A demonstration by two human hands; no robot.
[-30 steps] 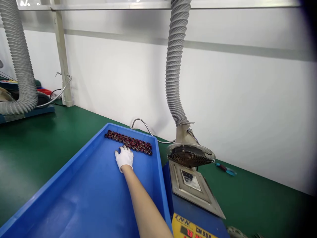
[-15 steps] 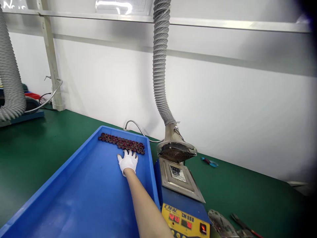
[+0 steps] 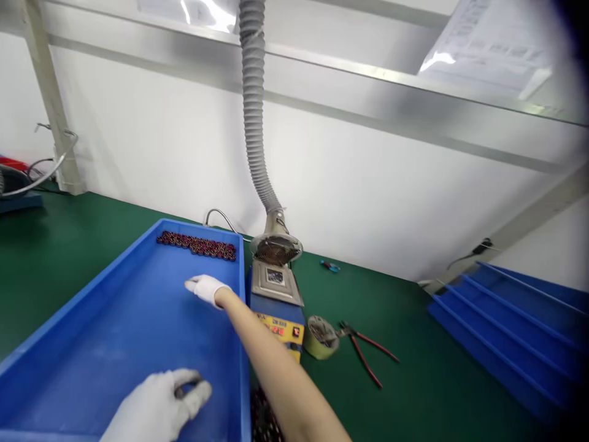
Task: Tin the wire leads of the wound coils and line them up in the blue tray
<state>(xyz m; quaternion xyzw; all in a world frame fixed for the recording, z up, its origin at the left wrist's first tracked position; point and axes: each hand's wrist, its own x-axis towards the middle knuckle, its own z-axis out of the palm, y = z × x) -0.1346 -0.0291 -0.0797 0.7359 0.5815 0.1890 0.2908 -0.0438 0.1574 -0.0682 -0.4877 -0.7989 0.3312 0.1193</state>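
Note:
Both my hands wear white gloves with bare fingertips. My right hand point(image 3: 207, 289) is over the middle of the blue tray point(image 3: 138, 325), its fingers stretched out to the left and slightly blurred, with nothing visible in them. At the tray's near end, my left hand point(image 3: 159, 402) has its fingers bent and a gap between forefinger and thumb; I make out nothing held. A band of small dark red, round parts point(image 3: 197, 244), packed side by side, lies along the tray's far wall, apart from both hands.
Right of the tray stands a blue and yellow heated pot point(image 3: 276, 301) under an exhaust hood point(image 3: 276, 245). Beside it are a round yellowish tin point(image 3: 321, 337) and red-handled pliers point(image 3: 363, 350). More dark red parts point(image 3: 262, 417) lie under my right forearm. Stacked blue trays point(image 3: 510, 337) stand at right.
My right hand has drawn back from the row of parts, its fingers now pointing left. My left hand has come into view at the bottom. The view has turned right.

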